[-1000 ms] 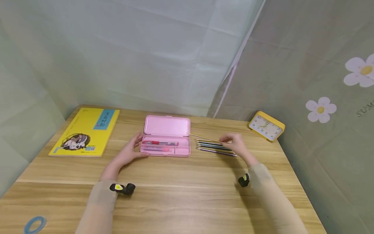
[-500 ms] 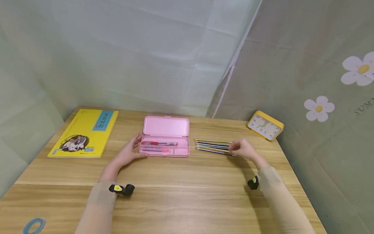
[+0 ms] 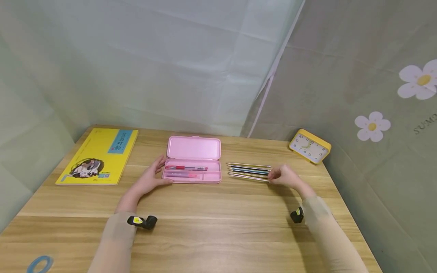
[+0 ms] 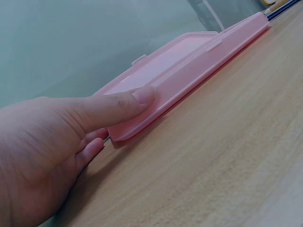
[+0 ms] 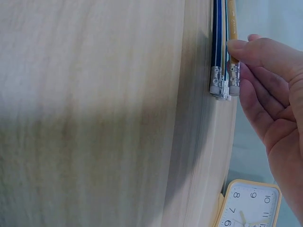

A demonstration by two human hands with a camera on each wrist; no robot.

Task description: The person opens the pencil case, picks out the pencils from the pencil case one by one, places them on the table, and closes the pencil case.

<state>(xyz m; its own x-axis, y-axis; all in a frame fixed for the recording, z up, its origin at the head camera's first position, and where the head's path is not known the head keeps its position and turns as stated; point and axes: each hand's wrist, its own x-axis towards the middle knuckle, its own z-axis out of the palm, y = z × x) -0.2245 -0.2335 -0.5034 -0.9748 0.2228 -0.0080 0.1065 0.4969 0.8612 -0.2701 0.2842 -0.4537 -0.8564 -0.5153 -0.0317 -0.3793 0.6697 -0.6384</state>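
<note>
An opened pink pencil case (image 3: 212,177) lies on the table with a red pen (image 3: 179,167) and a pink-tinted pen (image 3: 182,174) in its compartments. My left hand (image 3: 148,181) holds its left end. In the left wrist view the thumb (image 4: 137,97) presses the front wall, with other fingers round the end. Several striped pencils (image 3: 247,170) lie side by side to the right of the case, tips leftward. My right hand (image 3: 286,176) is at their eraser ends. In the right wrist view it pinches a yellow pencil (image 5: 232,23) between thumb and fingers.
A yellow book (image 3: 102,151) lies at the back left. The yellow alarm clock (image 3: 310,146) stands at the back right, beyond my right hand. A blue ring (image 3: 40,263) sits at the front left. Curtains hang behind the table (image 3: 211,227).
The pencil my right hand held slanting toward the case now lies among the others. That hand has moved right and toward me. The front pencil has slid left. My left hand stays put.
</note>
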